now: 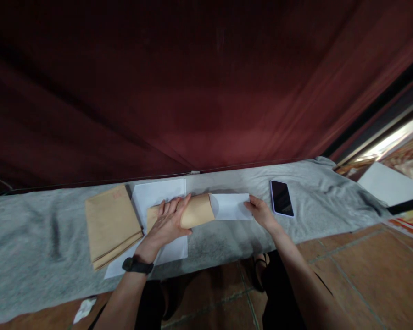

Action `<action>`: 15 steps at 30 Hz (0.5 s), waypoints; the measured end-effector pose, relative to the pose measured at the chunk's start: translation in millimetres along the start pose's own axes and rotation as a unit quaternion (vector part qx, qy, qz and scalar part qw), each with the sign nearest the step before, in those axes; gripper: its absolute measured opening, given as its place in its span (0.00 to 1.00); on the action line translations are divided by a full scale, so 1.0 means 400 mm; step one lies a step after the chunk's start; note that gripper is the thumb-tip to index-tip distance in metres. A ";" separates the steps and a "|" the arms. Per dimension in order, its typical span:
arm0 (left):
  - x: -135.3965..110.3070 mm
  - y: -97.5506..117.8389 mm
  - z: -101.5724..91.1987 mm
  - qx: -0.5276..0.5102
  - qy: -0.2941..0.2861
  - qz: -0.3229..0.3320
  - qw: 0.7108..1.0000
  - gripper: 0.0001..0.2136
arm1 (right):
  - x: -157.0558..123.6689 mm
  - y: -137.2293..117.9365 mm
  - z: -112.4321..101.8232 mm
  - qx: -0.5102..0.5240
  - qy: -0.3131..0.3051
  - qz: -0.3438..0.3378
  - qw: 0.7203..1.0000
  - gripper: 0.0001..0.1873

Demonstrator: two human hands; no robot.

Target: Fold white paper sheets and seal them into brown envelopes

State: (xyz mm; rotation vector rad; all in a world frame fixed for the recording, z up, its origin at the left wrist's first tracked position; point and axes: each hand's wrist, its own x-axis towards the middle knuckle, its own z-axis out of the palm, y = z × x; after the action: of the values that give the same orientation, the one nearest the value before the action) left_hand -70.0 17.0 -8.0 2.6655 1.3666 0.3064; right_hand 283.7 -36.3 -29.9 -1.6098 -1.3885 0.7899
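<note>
My left hand (171, 221), with a black band on its wrist, lies across a brown paper envelope (198, 211), fingers along its far side and thumb along its near side. The envelope's mouth bulges open toward the right. A folded white sheet of paper (230, 206) sticks out of that mouth; how far it reaches inside is hidden. At the sheet's right end, my right hand (259, 210) pinches it between thumb and fingers. Beneath the envelope and my left hand lie white sheets (168, 188). A stack of brown envelopes (113, 224) rests just left of them.
A smartphone (282, 198) lies right of my right hand on the grey cloth (323, 197). Behind the cloth rises a dark red curtain-like surface (206, 101). A crumpled white scrap (85, 310) is on the tiled floor (358, 275), and a white panel (387, 183) stands at far right.
</note>
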 end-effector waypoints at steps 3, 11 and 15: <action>0.001 0.001 -0.001 0.005 -0.001 0.004 1.000 0.56 | 0.000 -0.003 -0.008 -0.011 -0.020 0.010 1.000 0.13; 0.007 0.014 -0.001 -0.001 -0.005 0.030 1.000 0.56 | 0.003 0.001 0.000 -0.035 -0.028 0.011 0.999 0.12; 0.012 0.025 0.005 0.001 0.003 0.043 0.999 0.56 | -0.004 -0.013 0.023 -0.003 -0.022 0.027 0.999 0.13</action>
State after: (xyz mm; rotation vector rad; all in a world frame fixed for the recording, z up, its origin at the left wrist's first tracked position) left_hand -59.0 15.1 -7.1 2.7311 1.2573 0.3226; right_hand 273.0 -35.9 -29.2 -1.6496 -1.3850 0.8570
